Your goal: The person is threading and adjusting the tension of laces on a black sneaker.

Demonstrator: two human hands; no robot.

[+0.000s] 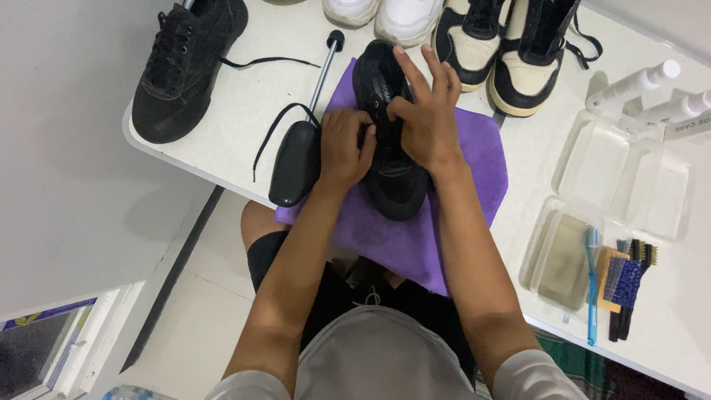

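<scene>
A black sneaker (pixel 392 178) lies on a purple cloth (pixel 404 237) at the near edge of the white table (pixel 244 104). Both hands rest on its lace area. My left hand (pixel 343 144) pinches at the laces from the left side. From the right, my right hand (pixel 429 111) presses on the shoe's tongue with its fingers spread toward the heel. The laces under the fingers are hidden. A black shoe tree (pixel 298 159) with a metal rod lies just left of the shoe, touching the cloth.
Another black sneaker (pixel 181 67) with a loose lace sits at the far left. White shoes (pixel 385 15) and black-and-cream sneakers (pixel 511 44) line the back. At the right lie clear plastic trays (pixel 615 178), spray bottles (pixel 637 85), a blue toothbrush (pixel 591 285) and brushes (pixel 629 285).
</scene>
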